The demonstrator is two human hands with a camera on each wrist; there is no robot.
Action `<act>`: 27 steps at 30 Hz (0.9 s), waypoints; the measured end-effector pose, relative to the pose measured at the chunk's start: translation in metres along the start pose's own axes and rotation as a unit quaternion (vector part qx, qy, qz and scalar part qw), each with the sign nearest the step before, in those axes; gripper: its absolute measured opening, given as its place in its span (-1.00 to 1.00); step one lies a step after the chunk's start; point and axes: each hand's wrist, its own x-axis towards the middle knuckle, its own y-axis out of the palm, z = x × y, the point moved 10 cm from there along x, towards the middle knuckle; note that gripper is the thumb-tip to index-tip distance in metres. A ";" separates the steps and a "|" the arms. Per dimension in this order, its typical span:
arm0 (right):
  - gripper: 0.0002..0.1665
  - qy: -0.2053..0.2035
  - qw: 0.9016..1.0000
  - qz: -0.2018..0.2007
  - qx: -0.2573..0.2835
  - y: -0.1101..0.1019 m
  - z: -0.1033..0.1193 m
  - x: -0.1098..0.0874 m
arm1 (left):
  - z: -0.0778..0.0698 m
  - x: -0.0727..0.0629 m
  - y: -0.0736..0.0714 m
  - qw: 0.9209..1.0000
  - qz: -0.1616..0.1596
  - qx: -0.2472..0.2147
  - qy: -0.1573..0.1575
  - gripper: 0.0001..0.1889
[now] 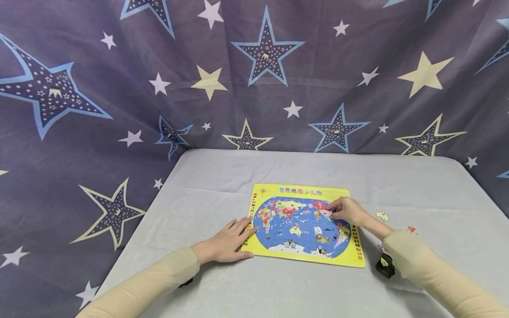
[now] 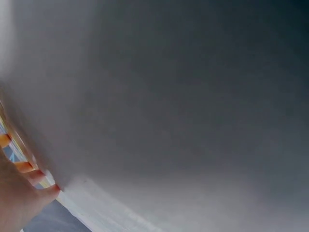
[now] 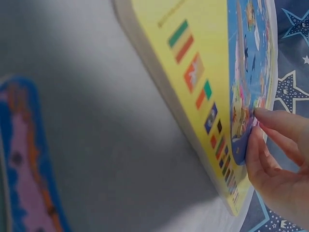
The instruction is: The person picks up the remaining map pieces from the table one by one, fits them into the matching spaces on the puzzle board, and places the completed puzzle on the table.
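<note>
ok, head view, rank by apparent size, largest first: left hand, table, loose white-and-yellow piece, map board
1. Table
2. Map board
3. Left hand
4. Loose white-and-yellow piece

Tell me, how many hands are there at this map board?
2. The left hand rests at the left edge of the map board; the right hand is at its upper right. Both show clearly.
</note>
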 end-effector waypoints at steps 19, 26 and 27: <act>-0.78 0.009 1.000 0.001 0.020 0.001 -0.002 -0.001 | 0.002 0.001 0.002 1.000 0.004 -0.002 -0.003 -0.19; -0.81 -0.002 1.000 -0.004 0.006 -0.002 0.000 -0.002 | 0.002 0.002 0.000 1.000 -0.003 0.005 0.002 -0.19; -0.81 0.002 1.000 -0.005 0.006 -0.002 0.000 -0.002 | 0.001 0.002 -0.001 1.000 -0.003 0.006 0.003 -0.19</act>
